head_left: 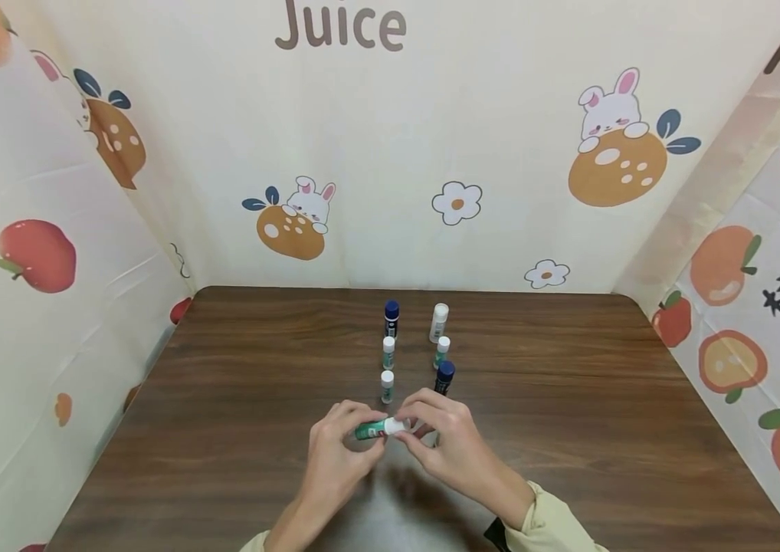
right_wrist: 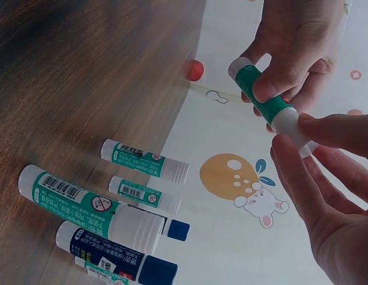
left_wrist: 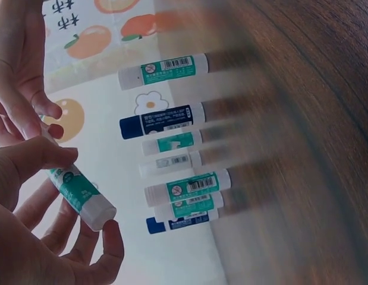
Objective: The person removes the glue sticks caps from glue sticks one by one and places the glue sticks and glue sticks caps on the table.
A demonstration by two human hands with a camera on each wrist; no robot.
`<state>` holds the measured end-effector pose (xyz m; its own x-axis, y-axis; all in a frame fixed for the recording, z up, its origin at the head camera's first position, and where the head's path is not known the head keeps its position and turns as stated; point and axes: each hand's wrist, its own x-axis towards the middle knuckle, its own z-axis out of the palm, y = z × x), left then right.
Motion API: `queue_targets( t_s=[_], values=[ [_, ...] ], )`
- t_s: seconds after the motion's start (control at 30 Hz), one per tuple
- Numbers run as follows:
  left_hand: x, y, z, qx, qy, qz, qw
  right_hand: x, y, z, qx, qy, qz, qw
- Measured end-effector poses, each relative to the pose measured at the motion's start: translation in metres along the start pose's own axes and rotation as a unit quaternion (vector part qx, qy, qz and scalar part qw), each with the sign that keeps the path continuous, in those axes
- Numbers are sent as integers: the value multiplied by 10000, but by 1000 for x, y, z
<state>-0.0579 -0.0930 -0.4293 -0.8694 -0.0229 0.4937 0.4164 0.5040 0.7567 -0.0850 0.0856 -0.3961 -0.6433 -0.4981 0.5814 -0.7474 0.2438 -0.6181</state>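
A green-and-white glue stick (head_left: 371, 431) is held lengthwise between both hands above the near part of the table. My left hand (head_left: 338, 452) grips its green-labelled body between thumb and fingers. At the other end, my right hand (head_left: 455, 443) pinches the white cap (right_wrist: 292, 126) with thumb and index finger. The cap sits against the body, partly covered by fingertips. In the left wrist view, the white base of the glue stick (left_wrist: 79, 193) points away from the right hand (left_wrist: 17, 65). Beyond the hands stands a navy-capped glue stick (head_left: 444, 376), closest to the right hand.
Several upright glue sticks form two rows: a navy-capped one (head_left: 391, 318), a white-capped one (head_left: 439, 322), and small green-labelled ones (head_left: 388, 353), (head_left: 387, 387) among them. The brown wooden table (head_left: 259, 360) meets a printed curtain (head_left: 390, 153) at the back and sides.
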Motion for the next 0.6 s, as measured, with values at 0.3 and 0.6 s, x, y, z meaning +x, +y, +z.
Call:
queue_targets(
  t_s=[0.3,0.6],
  values=[
    [-1,0,-1,-60,52,106,9999,0,-2,-3,-3,80,31,10000],
    [-1,-1,-4,-202,144,112,9996,1,-4,-8,53,212,-66,9997]
  ],
)
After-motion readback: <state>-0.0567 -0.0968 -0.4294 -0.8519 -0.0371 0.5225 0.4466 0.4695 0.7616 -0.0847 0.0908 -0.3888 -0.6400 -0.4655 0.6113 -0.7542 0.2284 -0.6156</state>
